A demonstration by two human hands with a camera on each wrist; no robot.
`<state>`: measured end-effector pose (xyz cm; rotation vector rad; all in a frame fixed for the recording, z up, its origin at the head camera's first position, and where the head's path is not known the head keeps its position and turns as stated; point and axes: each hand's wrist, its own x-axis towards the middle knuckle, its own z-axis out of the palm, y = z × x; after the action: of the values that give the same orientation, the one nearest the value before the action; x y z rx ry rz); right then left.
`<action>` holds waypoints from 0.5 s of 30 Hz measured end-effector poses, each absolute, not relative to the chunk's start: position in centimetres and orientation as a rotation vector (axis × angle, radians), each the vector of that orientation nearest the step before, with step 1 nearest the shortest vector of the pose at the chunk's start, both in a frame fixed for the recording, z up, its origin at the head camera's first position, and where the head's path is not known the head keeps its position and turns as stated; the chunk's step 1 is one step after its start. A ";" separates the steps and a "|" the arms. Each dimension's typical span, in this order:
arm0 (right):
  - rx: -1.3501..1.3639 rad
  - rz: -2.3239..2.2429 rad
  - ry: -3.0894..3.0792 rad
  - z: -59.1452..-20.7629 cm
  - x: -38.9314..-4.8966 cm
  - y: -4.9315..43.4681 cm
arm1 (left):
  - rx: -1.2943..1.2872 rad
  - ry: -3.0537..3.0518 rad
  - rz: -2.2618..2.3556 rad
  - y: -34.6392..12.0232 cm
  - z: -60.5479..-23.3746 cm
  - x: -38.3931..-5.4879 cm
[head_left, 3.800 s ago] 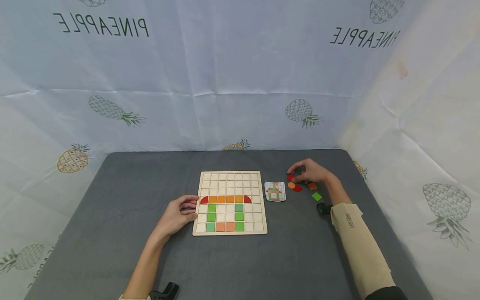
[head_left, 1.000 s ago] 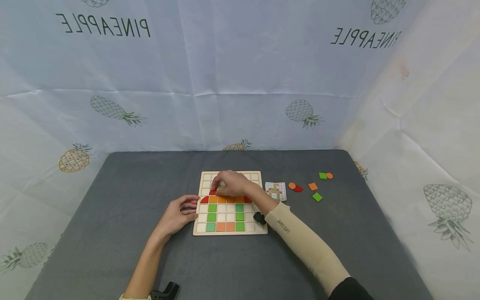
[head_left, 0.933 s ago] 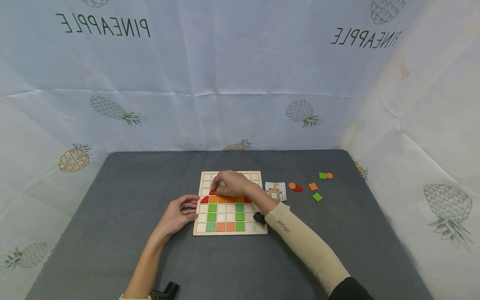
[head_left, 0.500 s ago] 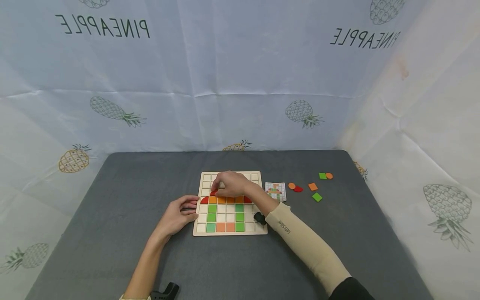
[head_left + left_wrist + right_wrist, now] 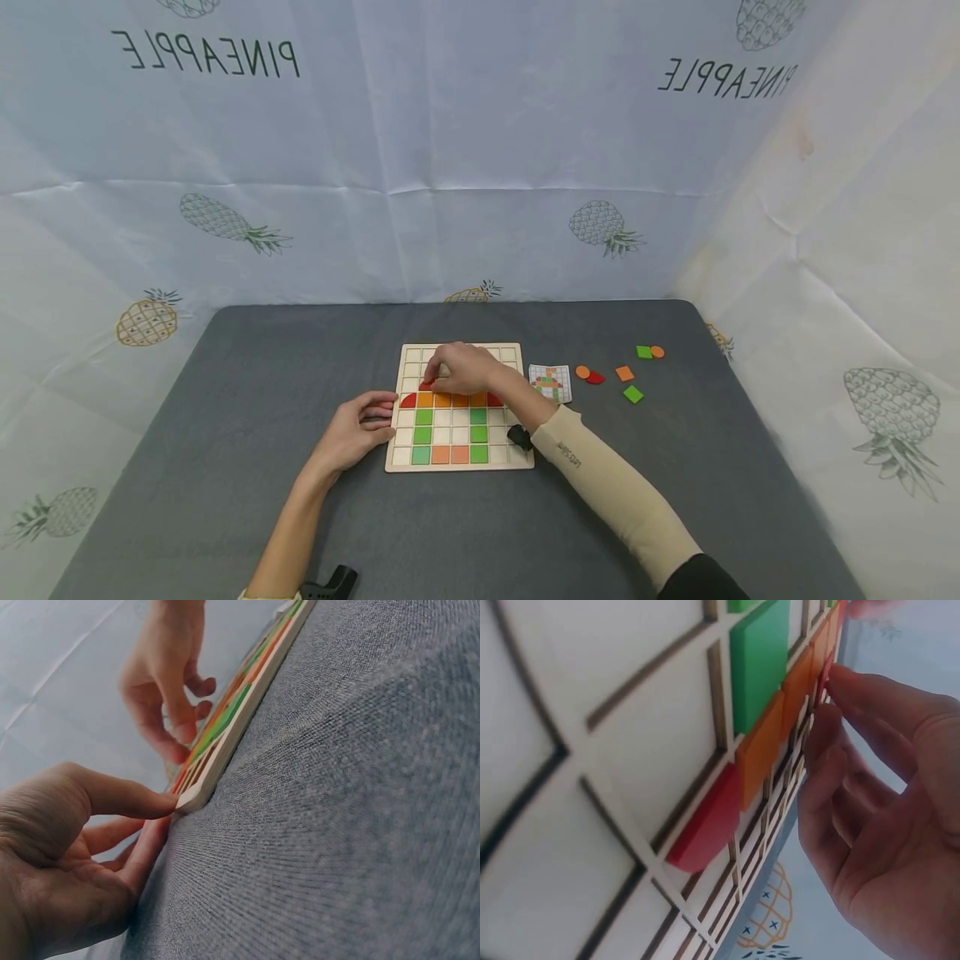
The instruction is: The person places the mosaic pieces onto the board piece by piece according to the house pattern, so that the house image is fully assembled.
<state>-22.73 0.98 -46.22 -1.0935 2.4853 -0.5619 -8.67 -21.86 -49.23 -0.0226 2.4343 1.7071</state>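
On the table lies a wooden grid board (image 5: 513,433) with orange, green and red tiles in its cells. My right hand (image 5: 463,369) reaches over it and pinches a red tile (image 5: 425,387) just above the orange row, near its left end. Fingers partly hide this tile; in the right wrist view thumb and fingertip meet at its edge. Another red tile (image 5: 709,825), with a rounded corner, sits at the row's right end. My left hand (image 5: 348,435) rests against the board's left edge, thumb and fingertips touching it, as the left wrist view also shows.
Right of the board lies a pattern card (image 5: 550,383). Farther right are loose tiles: an orange disc (image 5: 582,372) beside a red tile (image 5: 595,378), an orange square (image 5: 625,373), a green square (image 5: 633,394), and another green square (image 5: 643,352) touching an orange disc (image 5: 657,352).
My right hand has moved left from the loose tiles to the board, bringing a red tile. Over the last second it stays there with only slight finger movement. The left hand keeps its place.
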 end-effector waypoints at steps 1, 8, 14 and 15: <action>-1.089 -0.568 2.483 -46.2 -22.7 1.1 | -0.024 2.432 1.709 -21.9 -49.2 -8.7; -1.073 -0.648 2.475 -45.1 -22.5 3.2 | -0.023 2.446 1.694 -21.8 -49.4 -8.8; -1.067 -0.727 2.504 -44.1 -22.4 6.8 | -0.046 2.455 1.674 -21.7 -49.4 -8.8; -1.059 -0.744 2.511 -44.1 -22.4 7.5 | -0.051 2.452 1.673 -21.7 -49.4 -8.8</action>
<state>-22.40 7.55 -44.10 -1.0585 2.5107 -0.7435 -8.80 -21.68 -49.38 -0.0509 2.4522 1.6728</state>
